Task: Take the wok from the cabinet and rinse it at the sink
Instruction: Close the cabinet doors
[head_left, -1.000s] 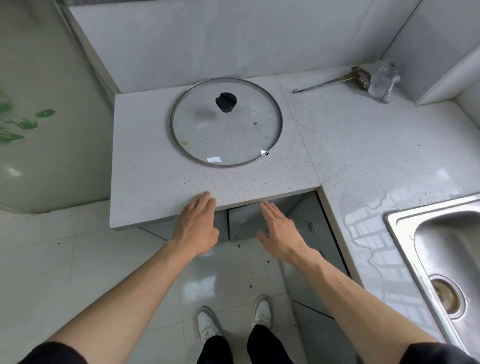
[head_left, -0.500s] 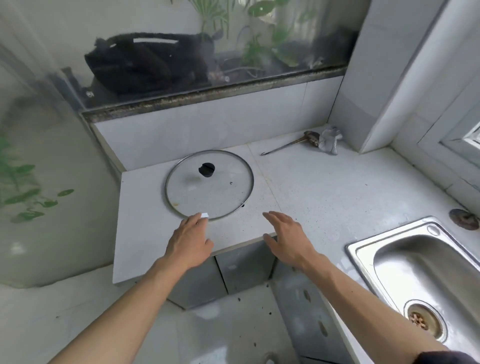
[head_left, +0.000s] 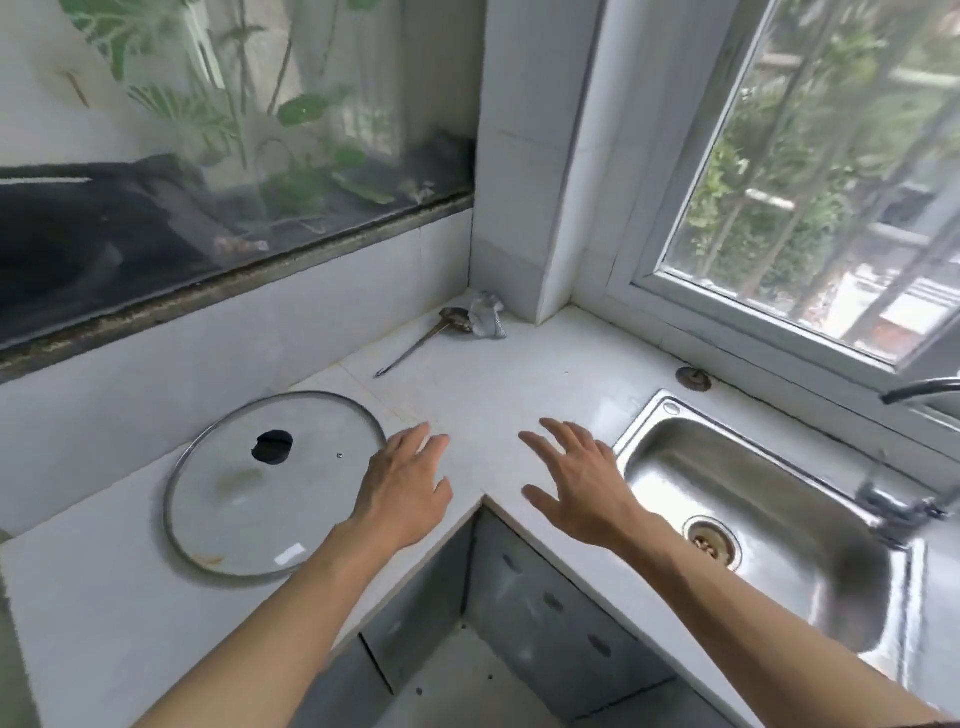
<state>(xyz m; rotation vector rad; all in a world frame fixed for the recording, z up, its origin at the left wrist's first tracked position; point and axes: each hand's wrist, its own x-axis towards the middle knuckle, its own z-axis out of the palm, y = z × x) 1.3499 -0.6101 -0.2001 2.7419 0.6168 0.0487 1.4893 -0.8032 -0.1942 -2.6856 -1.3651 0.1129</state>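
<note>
No wok shows in this view. My left hand (head_left: 408, 486) hovers flat over the white counter (head_left: 519, 374), just right of a round glass lid (head_left: 275, 483). My right hand (head_left: 579, 480) is spread with straight fingers over the counter, just left of the steel sink (head_left: 769, 525). Both hands hold nothing. Grey cabinet doors (head_left: 550, 618) with dark finger holes run under the counter's inner corner and appear closed. The sink basin has a drain (head_left: 710, 540) and holds nothing.
A metal ladle (head_left: 421, 340) and a crumpled bag (head_left: 485, 314) lie in the back corner. A tap (head_left: 914, 389) reaches in from the right edge. A sink plug (head_left: 693, 376) sits by the window sill. White floor tiles (head_left: 467, 686) show below.
The view has swung up and to the right, from the floor and cabinet front to the counter, sink and window. Both hands rose from the counter edge to above the counter, still empty.
</note>
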